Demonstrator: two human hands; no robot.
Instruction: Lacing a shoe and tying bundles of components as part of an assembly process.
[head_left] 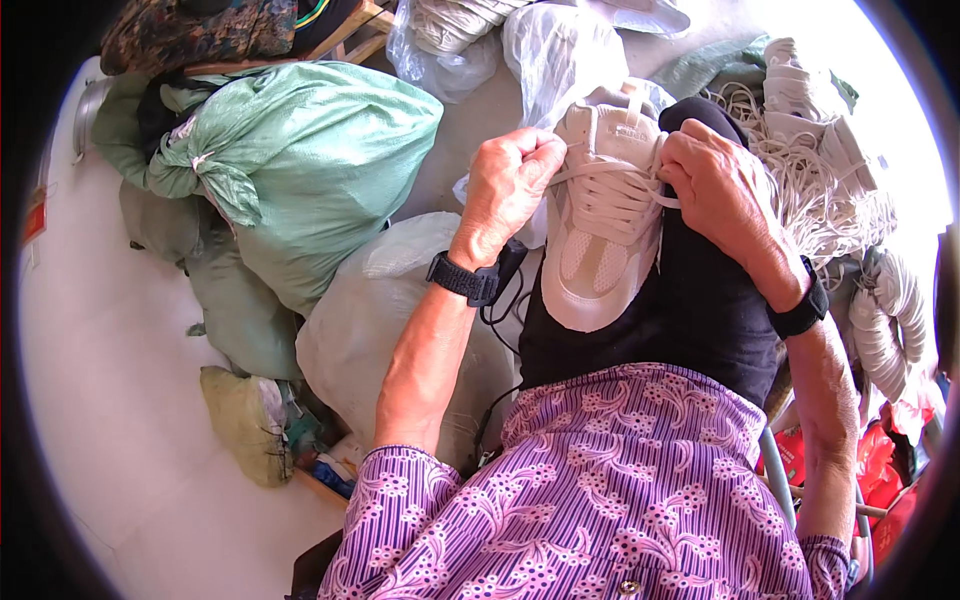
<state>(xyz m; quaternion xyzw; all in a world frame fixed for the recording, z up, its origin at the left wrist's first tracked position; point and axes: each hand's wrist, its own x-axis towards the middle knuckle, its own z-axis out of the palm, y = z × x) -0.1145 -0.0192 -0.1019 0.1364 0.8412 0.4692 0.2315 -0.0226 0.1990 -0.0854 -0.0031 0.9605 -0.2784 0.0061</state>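
A white sneaker (600,225) rests on my lap over black trousers, its toe pointing toward me. White laces (612,200) criss-cross over its tongue. At the shoe's left side my left hand (512,182) pinches one lace, fingers closed. My right hand (722,190) is closed on the lace at the shoe's right side, near the upper eyelets. Both hands sit beside the collar, and the laces spread outward between them. The fingertips of the right hand are partly hidden behind its knuckles.
Green woven sacks (310,170) and a large white plastic bag (400,310) stand at my left. On my right lie a heap of loose white laces (815,190) and bundled laces (888,310). Red plastic bags (880,465) are lower right. Clear plastic bags (560,55) lie ahead.
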